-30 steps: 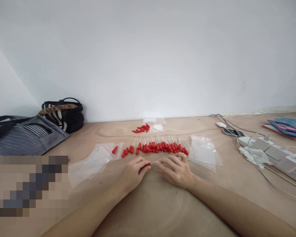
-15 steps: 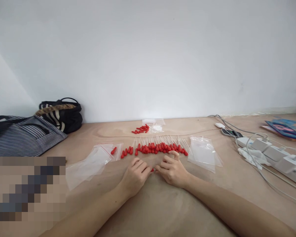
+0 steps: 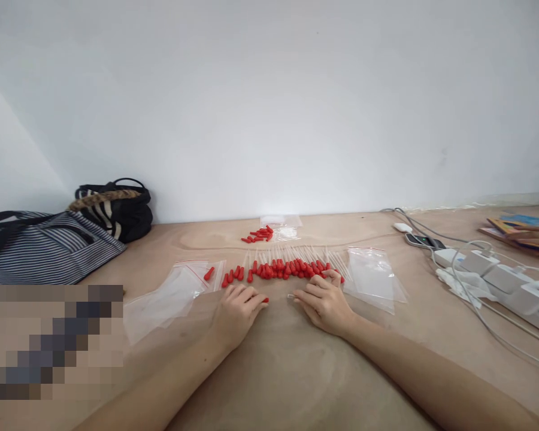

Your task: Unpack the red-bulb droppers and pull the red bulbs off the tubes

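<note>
- The left hand has its fingers pinched around a red bulb, whose end pokes out toward the right hand.
- The right hand grasps a clear tube in its fingers; only a short end shows, pointing at the left hand.
- Bulb and tube are apart, with a gap of bare tabletop between them.
- Just beyond the hands lies a row of red bulbs, crowded together, with thin pale tubes pointing away toward the wall.
- The right hand's upper fingers overlap the row's right end in view; whether they touch it I cannot tell.
- Farther back, a small pile of red bulbs lies beside some clear tubes.
- Flat clear bags lie left and right of the row.
- At far left sit a striped bag and a black bag.
- At right are white chargers and cables; behind them, another person's hand is over some books.
</note>
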`<state>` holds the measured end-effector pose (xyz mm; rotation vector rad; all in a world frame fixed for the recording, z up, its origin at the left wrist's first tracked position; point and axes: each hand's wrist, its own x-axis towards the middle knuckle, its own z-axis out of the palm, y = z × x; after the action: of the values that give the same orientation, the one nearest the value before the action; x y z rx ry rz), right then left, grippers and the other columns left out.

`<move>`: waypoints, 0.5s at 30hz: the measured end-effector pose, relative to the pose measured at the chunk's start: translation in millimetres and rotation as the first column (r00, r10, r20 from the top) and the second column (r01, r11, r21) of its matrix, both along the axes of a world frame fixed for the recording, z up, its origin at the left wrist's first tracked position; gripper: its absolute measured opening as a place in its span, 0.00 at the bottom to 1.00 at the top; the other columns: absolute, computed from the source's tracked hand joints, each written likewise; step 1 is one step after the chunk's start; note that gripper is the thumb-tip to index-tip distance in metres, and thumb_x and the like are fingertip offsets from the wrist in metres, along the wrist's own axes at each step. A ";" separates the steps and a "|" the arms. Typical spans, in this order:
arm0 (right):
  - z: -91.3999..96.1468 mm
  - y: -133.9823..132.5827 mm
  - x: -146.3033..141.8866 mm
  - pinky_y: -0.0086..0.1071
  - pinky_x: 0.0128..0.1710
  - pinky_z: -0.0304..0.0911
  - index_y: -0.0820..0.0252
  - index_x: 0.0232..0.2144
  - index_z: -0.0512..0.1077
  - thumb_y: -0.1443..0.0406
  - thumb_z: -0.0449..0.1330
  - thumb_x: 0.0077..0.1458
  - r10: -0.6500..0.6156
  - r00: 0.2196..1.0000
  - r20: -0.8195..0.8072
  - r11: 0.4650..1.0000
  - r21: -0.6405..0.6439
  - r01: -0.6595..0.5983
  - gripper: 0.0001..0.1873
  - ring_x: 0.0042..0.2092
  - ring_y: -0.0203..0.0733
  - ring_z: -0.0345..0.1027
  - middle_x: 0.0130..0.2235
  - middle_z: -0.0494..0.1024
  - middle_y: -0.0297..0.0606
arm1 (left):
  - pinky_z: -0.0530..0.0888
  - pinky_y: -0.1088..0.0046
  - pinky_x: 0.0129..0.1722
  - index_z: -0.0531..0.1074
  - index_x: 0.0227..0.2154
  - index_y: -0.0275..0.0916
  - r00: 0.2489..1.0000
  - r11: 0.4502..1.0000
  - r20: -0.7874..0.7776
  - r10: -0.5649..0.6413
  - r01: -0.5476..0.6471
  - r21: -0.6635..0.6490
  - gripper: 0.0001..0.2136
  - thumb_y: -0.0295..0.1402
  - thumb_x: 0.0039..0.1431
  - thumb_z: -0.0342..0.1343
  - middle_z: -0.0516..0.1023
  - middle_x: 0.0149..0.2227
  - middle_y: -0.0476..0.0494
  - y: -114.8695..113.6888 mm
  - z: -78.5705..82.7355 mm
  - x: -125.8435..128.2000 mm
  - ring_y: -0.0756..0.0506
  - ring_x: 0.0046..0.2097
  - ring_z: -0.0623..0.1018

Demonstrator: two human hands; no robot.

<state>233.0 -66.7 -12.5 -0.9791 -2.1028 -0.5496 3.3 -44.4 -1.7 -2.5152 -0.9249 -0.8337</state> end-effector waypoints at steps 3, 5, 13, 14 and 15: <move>0.4 6.3 2.6 0.36 0.41 0.44 0.59 0.39 0.71 0.69 0.50 0.54 -0.085 0.993 -0.084 0.996 -0.031 0.083 0.12 0.32 0.35 0.61 0.26 0.72 0.34 | 0.68 0.71 0.34 0.72 0.34 0.40 0.995 0.998 0.101 0.008 -0.002 -0.058 0.10 0.30 0.60 0.44 0.74 0.30 0.45 4.8 0.0 -2.6 0.47 0.32 0.71; 2.7 13.5 9.8 0.35 0.40 0.44 0.59 0.40 0.71 0.68 0.49 0.54 -0.185 0.970 -0.160 0.981 -0.093 0.172 0.14 0.32 0.36 0.62 0.27 0.73 0.35 | 0.70 0.72 0.36 0.71 0.37 0.39 0.984 0.996 0.167 0.063 -0.051 -0.076 0.11 0.28 0.59 0.43 0.74 0.33 0.44 12.4 3.6 -8.4 0.47 0.34 0.73; 16.5 42.7 72.2 0.40 0.42 0.43 0.56 0.33 0.73 0.60 0.49 0.48 -0.743 0.608 -0.279 0.630 -0.598 0.496 0.15 0.36 0.44 0.66 0.29 0.76 0.36 | 0.69 0.69 0.31 0.72 0.32 0.37 0.904 0.909 0.091 0.417 -0.417 -0.026 0.10 0.30 0.51 0.47 0.76 0.28 0.42 58.7 11.3 -54.9 0.43 0.31 0.74; 16.8 44.2 76.8 0.41 0.42 0.44 0.56 0.32 0.73 0.60 0.49 0.47 -0.779 0.573 -0.253 0.580 -0.638 0.506 0.15 0.35 0.44 0.66 0.29 0.77 0.37 | 0.69 0.69 0.31 0.73 0.31 0.37 0.899 0.901 0.065 0.433 -0.434 -0.001 0.10 0.31 0.52 0.47 0.76 0.28 0.43 60.3 10.5 -57.0 0.43 0.31 0.74; 16.6 45.4 79.6 0.41 0.42 0.44 0.56 0.32 0.73 0.60 0.49 0.47 -0.800 0.555 -0.226 0.542 -0.668 0.509 0.15 0.35 0.44 0.67 0.29 0.77 0.37 | 0.68 0.68 0.31 0.73 0.31 0.38 0.891 0.891 0.045 0.452 -0.453 0.028 0.10 0.33 0.52 0.47 0.76 0.27 0.43 60.2 10.2 -57.7 0.42 0.31 0.74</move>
<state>312.6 -21.3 4.1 -2.0814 -1.3005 0.0073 -54.4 15.7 8.5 -2.1191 -1.4201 -0.7344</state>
